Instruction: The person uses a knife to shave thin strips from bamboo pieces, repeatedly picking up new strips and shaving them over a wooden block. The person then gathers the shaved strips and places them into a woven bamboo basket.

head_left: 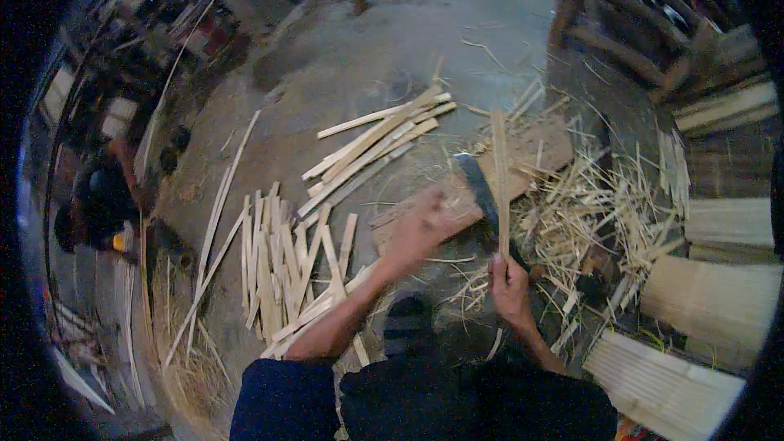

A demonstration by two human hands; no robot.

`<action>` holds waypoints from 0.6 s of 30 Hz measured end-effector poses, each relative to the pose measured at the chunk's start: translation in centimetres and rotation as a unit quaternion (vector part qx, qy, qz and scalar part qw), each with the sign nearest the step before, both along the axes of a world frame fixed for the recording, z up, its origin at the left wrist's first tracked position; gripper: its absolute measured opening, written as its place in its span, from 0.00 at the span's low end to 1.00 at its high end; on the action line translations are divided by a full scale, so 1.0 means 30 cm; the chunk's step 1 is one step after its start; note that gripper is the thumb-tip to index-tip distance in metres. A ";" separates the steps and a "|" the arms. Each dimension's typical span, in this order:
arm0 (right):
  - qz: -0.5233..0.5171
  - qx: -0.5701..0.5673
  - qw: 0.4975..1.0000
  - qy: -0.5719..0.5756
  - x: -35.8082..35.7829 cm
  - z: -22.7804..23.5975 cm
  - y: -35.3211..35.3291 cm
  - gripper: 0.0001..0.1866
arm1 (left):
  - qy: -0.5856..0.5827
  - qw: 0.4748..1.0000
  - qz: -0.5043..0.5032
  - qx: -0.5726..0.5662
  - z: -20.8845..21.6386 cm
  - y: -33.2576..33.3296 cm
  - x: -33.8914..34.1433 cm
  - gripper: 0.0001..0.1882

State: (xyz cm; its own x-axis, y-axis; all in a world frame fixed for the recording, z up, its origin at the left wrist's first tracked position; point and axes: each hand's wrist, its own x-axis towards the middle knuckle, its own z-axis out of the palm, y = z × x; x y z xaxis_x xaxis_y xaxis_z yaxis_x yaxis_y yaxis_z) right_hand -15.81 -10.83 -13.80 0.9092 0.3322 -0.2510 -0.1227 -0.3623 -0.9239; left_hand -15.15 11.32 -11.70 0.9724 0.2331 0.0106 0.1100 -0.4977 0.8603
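My right hand (510,284) is closed around the lower end of a flat pale wooden strip (501,184), which points away from me. Just left of the strip lies a dark blade (479,188); its near end runs behind the strip, and what holds it is hidden. My left hand (423,214) is smeared by motion over the near end of a wooden board (532,155), left of the blade. Whether those fingers grip anything does not show. Shavings and thin slivers (592,204) are heaped on the right side of the board.
Cut strips lie in one pile (273,257) at the left and another bundle (376,139) ahead. Ribbed pale wooden panels (665,384) are at the right, below a wooden frame (629,41). Another person (102,196) is at the far left. A small cylindrical container (357,0) stands ahead.
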 end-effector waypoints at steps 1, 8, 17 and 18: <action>0.037 -0.034 0.999 -0.008 0.001 0.034 0.028 0.16 | -0.026 0.999 -0.035 0.005 0.010 -0.079 -0.039 0.27; 0.134 -0.091 0.973 -0.162 0.014 0.065 0.073 0.18 | 0.064 0.982 0.130 -0.118 0.209 0.074 -0.114 0.11; 0.015 -0.297 0.934 -0.199 0.059 -0.189 -0.157 0.23 | 0.002 0.942 0.134 0.309 -0.265 0.596 -0.441 0.14; 0.033 -0.311 0.925 -0.215 0.061 -0.204 -0.160 0.24 | -0.026 0.932 0.167 0.322 -0.281 0.637 -0.376 0.14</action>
